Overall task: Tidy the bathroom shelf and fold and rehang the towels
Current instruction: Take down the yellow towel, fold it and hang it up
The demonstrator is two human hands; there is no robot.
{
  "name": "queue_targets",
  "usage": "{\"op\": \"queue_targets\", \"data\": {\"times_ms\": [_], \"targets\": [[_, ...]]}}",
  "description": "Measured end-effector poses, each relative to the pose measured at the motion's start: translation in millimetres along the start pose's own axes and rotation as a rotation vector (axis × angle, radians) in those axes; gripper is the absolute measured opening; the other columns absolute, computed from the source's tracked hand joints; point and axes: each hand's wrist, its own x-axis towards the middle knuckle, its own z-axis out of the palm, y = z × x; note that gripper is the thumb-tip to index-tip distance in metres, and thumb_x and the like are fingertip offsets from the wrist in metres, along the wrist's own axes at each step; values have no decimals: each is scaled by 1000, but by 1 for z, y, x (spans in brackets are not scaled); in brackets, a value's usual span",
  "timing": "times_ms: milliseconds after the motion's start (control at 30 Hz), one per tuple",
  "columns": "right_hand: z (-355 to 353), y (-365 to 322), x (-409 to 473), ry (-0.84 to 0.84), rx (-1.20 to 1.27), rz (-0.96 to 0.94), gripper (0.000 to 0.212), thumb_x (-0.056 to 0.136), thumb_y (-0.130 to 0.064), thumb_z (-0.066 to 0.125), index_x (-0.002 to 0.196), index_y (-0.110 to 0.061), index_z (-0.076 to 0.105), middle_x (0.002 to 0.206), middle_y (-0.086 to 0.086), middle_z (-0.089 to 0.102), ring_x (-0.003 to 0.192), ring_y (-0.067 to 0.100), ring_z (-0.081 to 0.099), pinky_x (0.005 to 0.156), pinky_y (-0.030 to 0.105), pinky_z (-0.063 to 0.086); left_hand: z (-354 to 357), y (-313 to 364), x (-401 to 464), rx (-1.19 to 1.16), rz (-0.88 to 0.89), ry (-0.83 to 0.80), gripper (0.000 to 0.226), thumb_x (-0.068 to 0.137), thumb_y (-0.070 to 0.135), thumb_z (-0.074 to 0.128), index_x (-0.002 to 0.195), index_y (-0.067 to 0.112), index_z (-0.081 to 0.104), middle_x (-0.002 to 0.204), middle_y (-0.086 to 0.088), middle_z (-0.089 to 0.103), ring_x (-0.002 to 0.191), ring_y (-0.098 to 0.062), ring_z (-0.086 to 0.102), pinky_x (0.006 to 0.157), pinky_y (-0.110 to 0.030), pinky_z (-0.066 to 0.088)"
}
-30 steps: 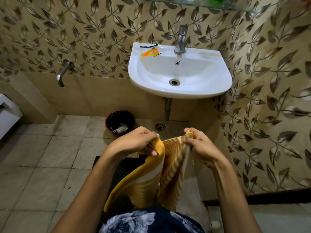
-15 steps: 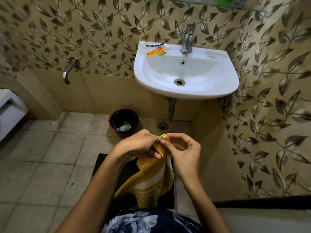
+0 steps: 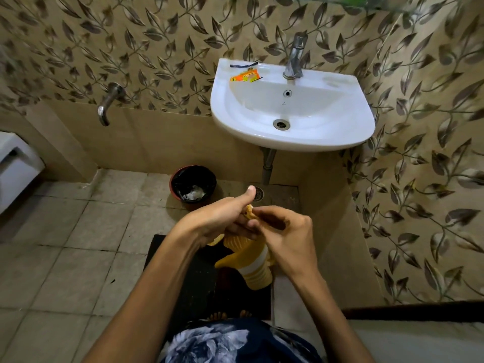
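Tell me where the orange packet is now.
In the head view, the orange packet lies on the white sink's back-left rim, left of the tap.

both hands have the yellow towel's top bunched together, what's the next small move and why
Probably slide the right hand down the yellow striped towel to flatten the fold. Both hands pinch its top corners together, left hand beside the right, while the rest hangs narrow and rumpled below them.

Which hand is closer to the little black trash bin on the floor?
Left. The left hand sits just in front of the bin, thumb raised; the right hand is farther off to the bin's right.
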Motion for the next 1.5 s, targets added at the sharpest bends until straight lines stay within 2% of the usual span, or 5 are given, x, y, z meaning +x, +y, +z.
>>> {"op": "queue_targets", "data": {"times_ms": [167,300,500,933,1500], "targets": [[-9,3,7,-9,-12,-26,19,83,-9,68,98,-20,70,91,-9,71,86,0,67,74,15,54,-4,0,1,46,81,-38,75,90,61,19,101,1,62,105,-25,68,81,-11,71,63,-12,52],[-15,3,15,-14,68,19,30,86,2,58,95,-26,66,93,-9,68,88,0,65,72,9,50,-11,-3,3,389,168,-27,50,87,57,40,100,17,67,94,-1,71,90,-8,65,86,-27,48],[-42,-8,35,54,290,35,39,89,13,49,86,-24,63,76,-16,69,73,-5,63,66,9,50,-19,-32,24,953,39,420,27,87,39,58,113,32,62,131,-1,45,126,-26,33,103,-46,35],[-102,-27,65,313,349,-100,29,92,6,50,92,-21,60,78,-21,69,77,-4,63,74,12,52,-55,-81,53,772,-63,579,9,90,30,55,92,24,61,91,0,61,97,-23,60,98,-52,41],[-147,35,65,565,92,177,27,94,-3,50,100,-24,65,95,-10,64,88,3,63,87,31,55,-116,-29,3,966,672,600,20,83,37,60,85,20,70,74,10,58,73,-13,53,62,-35,44]]}}
